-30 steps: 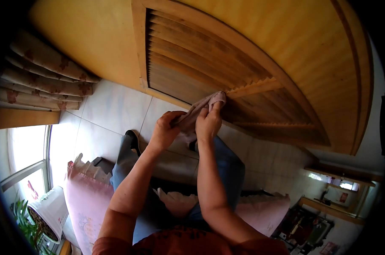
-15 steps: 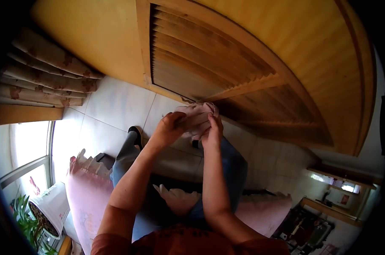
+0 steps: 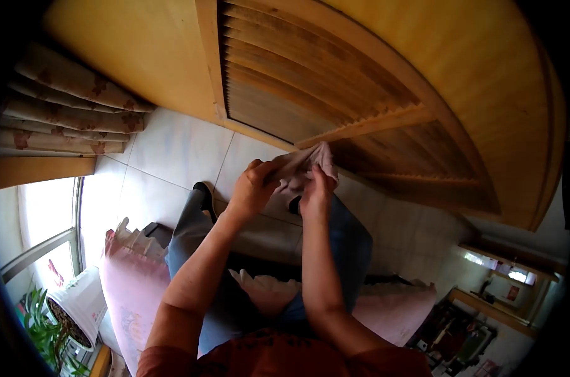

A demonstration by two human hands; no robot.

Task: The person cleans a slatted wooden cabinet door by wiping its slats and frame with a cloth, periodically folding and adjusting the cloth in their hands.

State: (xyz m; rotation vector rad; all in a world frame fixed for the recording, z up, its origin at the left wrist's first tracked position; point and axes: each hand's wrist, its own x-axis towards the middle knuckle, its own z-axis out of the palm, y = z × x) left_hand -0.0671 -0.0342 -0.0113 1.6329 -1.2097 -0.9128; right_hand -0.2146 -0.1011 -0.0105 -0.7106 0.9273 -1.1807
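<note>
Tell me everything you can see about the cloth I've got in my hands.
The cloth is a dull pinkish, plain-looking piece of soft, thin-looking fabric. It is bunched and creased, with folds running between your left hand and right hand, which both grip it. One corner peaks up just beyond the right hand, and some fabric hangs below between the hands. It's held above the tiled floor, in front of the slatted wooden panel. Its full shape and any dampness can't be made out.

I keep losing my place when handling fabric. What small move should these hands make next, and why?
Probably draw the left hand toward the right hand, gathering the cloth into a neater pad: both hands hold it, yet it looks loose and creased between them.
</note>
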